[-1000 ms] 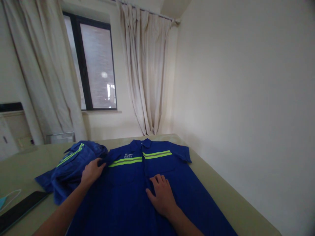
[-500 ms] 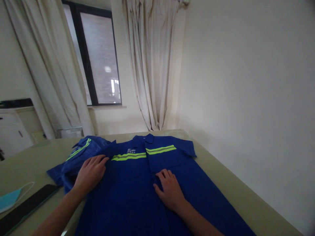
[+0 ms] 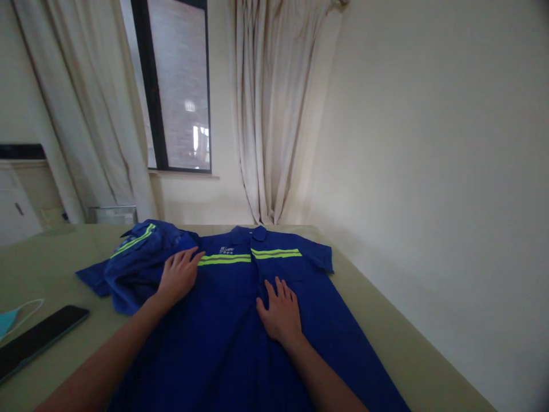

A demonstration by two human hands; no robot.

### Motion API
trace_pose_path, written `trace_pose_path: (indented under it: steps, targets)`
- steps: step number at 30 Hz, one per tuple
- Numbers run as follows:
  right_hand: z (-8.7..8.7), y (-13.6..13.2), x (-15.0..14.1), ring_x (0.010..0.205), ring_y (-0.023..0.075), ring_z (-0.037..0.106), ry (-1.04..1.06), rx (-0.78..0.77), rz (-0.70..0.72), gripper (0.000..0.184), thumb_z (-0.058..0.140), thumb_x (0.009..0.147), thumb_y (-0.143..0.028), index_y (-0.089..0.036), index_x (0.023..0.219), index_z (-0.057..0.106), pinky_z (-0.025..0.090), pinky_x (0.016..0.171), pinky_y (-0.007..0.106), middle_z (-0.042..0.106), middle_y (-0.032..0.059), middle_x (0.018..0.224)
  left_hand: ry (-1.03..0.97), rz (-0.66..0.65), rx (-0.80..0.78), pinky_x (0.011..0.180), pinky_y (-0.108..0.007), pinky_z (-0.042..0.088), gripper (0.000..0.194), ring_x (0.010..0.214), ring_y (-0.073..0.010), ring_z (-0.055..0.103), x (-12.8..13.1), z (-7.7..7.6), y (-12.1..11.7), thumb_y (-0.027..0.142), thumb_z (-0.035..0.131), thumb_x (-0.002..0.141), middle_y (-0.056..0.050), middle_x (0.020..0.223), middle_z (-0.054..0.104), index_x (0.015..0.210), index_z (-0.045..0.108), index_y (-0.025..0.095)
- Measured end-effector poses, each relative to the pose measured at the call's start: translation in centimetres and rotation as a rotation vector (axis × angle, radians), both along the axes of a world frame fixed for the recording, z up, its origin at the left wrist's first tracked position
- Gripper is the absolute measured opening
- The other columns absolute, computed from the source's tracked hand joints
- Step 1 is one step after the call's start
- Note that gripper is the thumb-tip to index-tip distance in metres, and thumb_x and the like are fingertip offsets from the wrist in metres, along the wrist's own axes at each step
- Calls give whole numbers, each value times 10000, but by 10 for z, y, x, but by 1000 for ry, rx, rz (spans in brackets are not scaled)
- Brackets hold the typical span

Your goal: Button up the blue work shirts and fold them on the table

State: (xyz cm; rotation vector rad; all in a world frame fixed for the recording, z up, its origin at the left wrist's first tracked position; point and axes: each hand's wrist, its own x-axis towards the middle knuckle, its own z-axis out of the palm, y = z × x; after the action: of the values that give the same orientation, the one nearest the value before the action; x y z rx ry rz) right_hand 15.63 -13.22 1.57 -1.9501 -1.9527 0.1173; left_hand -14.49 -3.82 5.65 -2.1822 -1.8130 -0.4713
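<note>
A blue short-sleeved work shirt with yellow-green reflective stripes lies spread on the table, its collar at the far end. My left hand rests at the shirt's left side near the chest stripe, fingers stretched out. On the front, just right of the button line, my right hand lies with its fingers spread. Neither hand grips anything visible. Beside my left hand a second blue garment with the same striping lies crumpled, partly against the spread shirt. The spread shirt's lower part runs out of view under my forearms.
A black phone-like slab and a light-blue face mask lie on the pale green tabletop at left. A wall runs along the table's right side. Curtains and a window stand beyond the far edge.
My left hand has moved forward and right along the shirt to the chest stripe. My right hand has slid slightly forward, its fingers more spread. The view has shifted a little.
</note>
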Motion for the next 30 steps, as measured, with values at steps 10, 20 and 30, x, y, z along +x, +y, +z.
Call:
trace_pose_path:
  steps: [10, 20, 30]
  targets:
    - [23, 53, 7, 1228, 263, 547, 180, 176, 24, 400, 432, 1026, -415, -163, 1229, 666, 392, 1038, 372, 638, 135, 1314, -121, -249, -508, 1119, -821, 83, 719, 1543, -451, 159, 101, -20, -128, 720, 395, 923, -70, 1695, 228, 1566, 347, 402]
    - [25, 6, -5, 821, 201, 631, 169, 18, 105, 130, 657, 830, -311, -219, 921, 667, 408, 723, 284, 688, 36, 900, -120, -279, -272, 1182, -617, 267, 380, 1262, -290, 579, 89, -18, -116, 425, 396, 1027, -60, 1322, 676, 1238, 696, 325]
    - [29, -4, 36, 636, 132, 444, 717, -41, 101, 260, 407, 842, -285, -221, 591, 406, 296, 584, 235, 453, -48, 592, -27, -155, -503, 886, -426, 536, 401, 993, -287, 719, 60, -12, -113, 407, 336, 1011, -109, 1020, 751, 1014, 702, 241]
